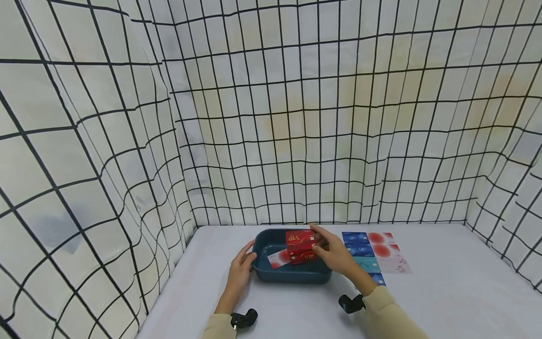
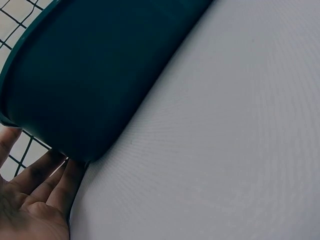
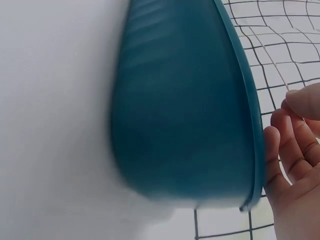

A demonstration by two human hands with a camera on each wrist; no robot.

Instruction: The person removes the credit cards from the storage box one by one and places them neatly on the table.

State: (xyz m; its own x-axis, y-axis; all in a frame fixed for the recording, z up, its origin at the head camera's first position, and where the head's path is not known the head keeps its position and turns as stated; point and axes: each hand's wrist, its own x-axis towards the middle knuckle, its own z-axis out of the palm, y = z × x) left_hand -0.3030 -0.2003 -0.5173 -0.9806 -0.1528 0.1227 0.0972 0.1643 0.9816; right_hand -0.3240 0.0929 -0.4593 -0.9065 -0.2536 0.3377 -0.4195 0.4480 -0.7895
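Observation:
A dark teal plastic basin [image 1: 292, 277] stands on the white table. Between thumb and fingers, my right hand [image 1: 332, 252] pinches a red VIP card [image 1: 298, 238] over the basin's right half. Inside lie another red VIP card [image 1: 302, 257] and a white card with a red circle [image 1: 276, 259]. My left hand [image 1: 240, 270] touches the basin's left end; in the left wrist view its fingers extend against the outer wall [image 2: 85, 90]. The right wrist view shows the right hand [image 3: 297, 165] beside the basin's rim [image 3: 250, 95], the card out of sight there.
Right of the basin, blue VIP cards [image 1: 360, 250], a teal card [image 1: 366, 264] and white-and-red cards [image 1: 382, 250] lie in two columns on the table [image 1: 457, 292]. Black netting [image 1: 305, 136] over pale sheeting encloses the back and sides.

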